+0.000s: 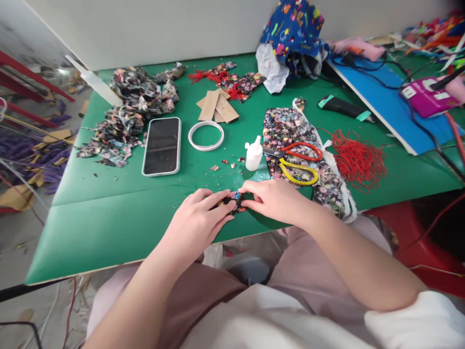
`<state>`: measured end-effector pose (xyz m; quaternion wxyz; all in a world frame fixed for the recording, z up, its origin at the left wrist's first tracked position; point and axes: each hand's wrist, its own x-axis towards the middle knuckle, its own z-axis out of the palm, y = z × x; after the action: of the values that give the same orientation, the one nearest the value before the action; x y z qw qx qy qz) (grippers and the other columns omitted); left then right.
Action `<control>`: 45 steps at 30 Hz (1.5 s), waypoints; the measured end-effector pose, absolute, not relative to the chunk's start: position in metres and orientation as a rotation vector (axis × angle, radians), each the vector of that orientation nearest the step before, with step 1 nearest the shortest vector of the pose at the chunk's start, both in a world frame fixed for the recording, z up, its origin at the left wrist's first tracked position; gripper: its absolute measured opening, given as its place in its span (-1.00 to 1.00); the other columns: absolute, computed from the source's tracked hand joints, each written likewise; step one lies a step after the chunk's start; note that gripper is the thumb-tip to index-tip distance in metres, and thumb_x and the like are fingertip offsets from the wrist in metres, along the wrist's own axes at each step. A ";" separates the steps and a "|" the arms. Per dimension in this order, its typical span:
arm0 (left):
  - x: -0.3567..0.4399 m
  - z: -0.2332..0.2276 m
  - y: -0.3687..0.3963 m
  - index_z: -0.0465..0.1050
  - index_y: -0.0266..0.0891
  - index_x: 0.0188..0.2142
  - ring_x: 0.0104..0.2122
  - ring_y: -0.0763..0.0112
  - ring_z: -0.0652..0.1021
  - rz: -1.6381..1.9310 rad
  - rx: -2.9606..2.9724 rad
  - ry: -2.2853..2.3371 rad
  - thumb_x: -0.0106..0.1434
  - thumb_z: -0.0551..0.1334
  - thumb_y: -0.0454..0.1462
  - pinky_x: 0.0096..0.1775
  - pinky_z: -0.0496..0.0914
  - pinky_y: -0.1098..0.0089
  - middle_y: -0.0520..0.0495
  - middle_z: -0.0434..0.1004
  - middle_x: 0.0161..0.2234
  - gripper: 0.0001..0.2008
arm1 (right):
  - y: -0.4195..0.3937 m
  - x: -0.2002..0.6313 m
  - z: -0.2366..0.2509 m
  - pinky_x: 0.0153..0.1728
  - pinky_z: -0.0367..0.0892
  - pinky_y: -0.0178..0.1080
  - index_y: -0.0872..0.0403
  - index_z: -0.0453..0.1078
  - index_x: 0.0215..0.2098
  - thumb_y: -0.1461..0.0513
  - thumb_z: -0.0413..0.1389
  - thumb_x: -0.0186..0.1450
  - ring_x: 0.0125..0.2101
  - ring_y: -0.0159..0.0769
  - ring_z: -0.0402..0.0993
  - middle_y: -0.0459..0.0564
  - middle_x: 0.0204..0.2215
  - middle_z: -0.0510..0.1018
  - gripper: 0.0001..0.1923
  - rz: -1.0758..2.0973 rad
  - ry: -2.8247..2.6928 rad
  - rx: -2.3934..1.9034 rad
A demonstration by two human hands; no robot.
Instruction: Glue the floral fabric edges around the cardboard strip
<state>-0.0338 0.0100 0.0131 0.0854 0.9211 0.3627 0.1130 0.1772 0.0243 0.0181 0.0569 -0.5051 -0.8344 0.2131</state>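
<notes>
My left hand point(198, 220) and my right hand point(274, 198) both press on a small floral fabric piece point(235, 198) lying on the green table point(109, 213) near its front edge. Fingertips of both hands pinch the piece from either side. Just beyond it stands a small white glue bottle point(253, 153). Red and yellow scissors point(298, 161) lie on a strip of floral cloth point(290, 131) to the right.
A phone point(162, 145) lies face up at centre left beside a white ring point(206, 135). Cardboard strips point(217, 106), a heap of fabric scraps point(127, 111), red threads point(358, 160), a black cutter point(343, 107), a blue board point(395, 102) and a purple device point(428, 97) fill the far side.
</notes>
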 end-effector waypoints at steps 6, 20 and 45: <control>-0.031 0.017 0.008 0.47 -0.14 -0.09 -0.20 0.27 0.40 0.285 2.719 1.138 0.28 0.11 -0.24 -0.19 0.39 0.24 -0.08 0.47 -0.01 -0.74 | 0.023 0.177 0.019 -0.56 0.02 -0.37 0.01 0.36 -0.14 0.11 0.06 0.26 -0.51 -0.35 0.46 -0.13 -0.54 0.54 -0.76 0.648 -2.536 -1.544; -0.030 0.017 0.006 0.47 -0.17 -0.09 -0.20 0.26 0.38 0.278 2.715 1.158 0.30 0.08 -0.23 -0.19 0.36 0.23 -0.09 0.46 0.00 -0.73 | 0.022 0.171 0.019 -0.54 0.05 -0.34 -0.12 0.39 -0.07 0.06 0.10 0.23 -0.48 -0.28 0.51 -0.14 -0.55 0.56 -0.70 0.665 -2.572 -1.624; -0.028 0.017 0.005 0.47 -0.15 -0.09 -0.18 0.27 0.39 0.286 2.671 1.172 0.30 0.08 -0.23 -0.15 0.35 0.23 -0.10 0.47 -0.02 -0.74 | 0.017 0.165 -0.002 -0.43 0.22 -0.35 -0.01 0.51 -0.34 0.14 0.04 0.27 -0.41 -0.33 0.55 -0.10 -0.40 0.64 -0.79 0.583 -2.329 -1.614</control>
<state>-0.0284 0.0047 0.0174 0.1054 0.9063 0.3976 0.0969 0.1653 0.0170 -0.0016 0.1241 -0.5535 -0.7989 0.1999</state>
